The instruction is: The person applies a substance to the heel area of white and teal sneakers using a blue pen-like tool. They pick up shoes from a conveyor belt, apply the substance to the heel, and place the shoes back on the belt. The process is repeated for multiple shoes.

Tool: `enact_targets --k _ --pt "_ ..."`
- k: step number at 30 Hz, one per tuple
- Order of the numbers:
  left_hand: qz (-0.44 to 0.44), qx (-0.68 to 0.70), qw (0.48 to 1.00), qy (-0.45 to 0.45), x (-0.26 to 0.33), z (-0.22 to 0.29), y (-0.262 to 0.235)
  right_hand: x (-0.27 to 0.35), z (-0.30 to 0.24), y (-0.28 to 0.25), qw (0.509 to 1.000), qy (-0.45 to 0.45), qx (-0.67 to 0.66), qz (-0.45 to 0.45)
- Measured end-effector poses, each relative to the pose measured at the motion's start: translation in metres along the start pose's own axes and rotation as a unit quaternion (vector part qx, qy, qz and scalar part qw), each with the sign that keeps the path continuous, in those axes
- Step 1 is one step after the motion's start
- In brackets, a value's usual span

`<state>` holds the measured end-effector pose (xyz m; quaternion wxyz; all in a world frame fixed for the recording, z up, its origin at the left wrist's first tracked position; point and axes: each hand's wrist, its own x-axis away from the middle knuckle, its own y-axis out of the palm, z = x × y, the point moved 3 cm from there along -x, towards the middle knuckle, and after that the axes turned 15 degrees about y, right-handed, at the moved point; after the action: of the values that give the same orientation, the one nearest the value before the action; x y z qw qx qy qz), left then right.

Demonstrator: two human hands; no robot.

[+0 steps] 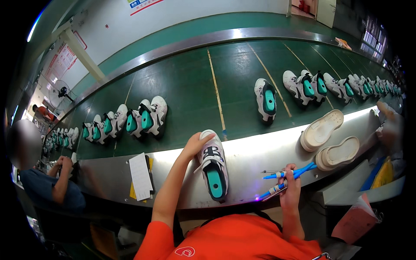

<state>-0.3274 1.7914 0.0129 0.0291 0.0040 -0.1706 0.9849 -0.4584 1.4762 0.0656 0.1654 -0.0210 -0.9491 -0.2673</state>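
Note:
A white sneaker [212, 161] with dark trim and a teal last inside lies on the steel ledge in front of me, toe pointing away. My left hand [200, 145] is closed around its toe end, the thumb across the top. To the right, my right hand [290, 181] grips a blue two-pronged tool [304, 169] whose prongs are wrapped with pale binding and carry thin metal rods. A purple glow shows at the tip of the nearer prong. The prongs point left, toward the sneaker, but stay apart from it.
On the green conveyor [186, 78], similar shoes stand in groups at left and right, with a single shoe [265, 102] between. Two cream shoe soles [323, 130] rest on the ledge at right. Papers [140, 177] lie at left, near a seated co-worker [52, 186].

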Motion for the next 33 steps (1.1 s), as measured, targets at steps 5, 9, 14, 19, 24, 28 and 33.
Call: enact_targets --k 5,9,14,19,24,28,33 --pt "0.074 0.141 0.984 0.084 0.011 0.037 0.009 0.014 -0.006 0.009 0.992 -0.11 0.034 0.042" --pt "0.072 0.091 0.958 0.261 0.077 0.127 0.014 0.03 -0.011 0.024 0.974 -0.212 0.045 0.072" --pt "0.138 0.037 0.898 0.416 0.14 0.154 0.034 0.042 -0.021 0.04 0.906 -0.406 0.056 0.109" --pt "0.15 -0.035 0.89 0.43 0.146 0.154 0.034 0.054 -0.01 0.056 0.778 -0.595 0.1 0.178" --pt "0.178 0.0 0.886 0.429 0.144 0.151 0.033 0.059 -0.013 0.082 0.844 -0.533 -0.037 -0.05" --pt "0.176 0.001 0.886 0.428 0.147 0.149 0.028 0.057 -0.004 0.089 0.846 -0.531 -0.014 -0.044" --pt "0.156 -0.002 0.888 0.433 0.147 0.147 0.026 0.059 -0.012 0.111 0.845 -0.533 0.046 -0.007"
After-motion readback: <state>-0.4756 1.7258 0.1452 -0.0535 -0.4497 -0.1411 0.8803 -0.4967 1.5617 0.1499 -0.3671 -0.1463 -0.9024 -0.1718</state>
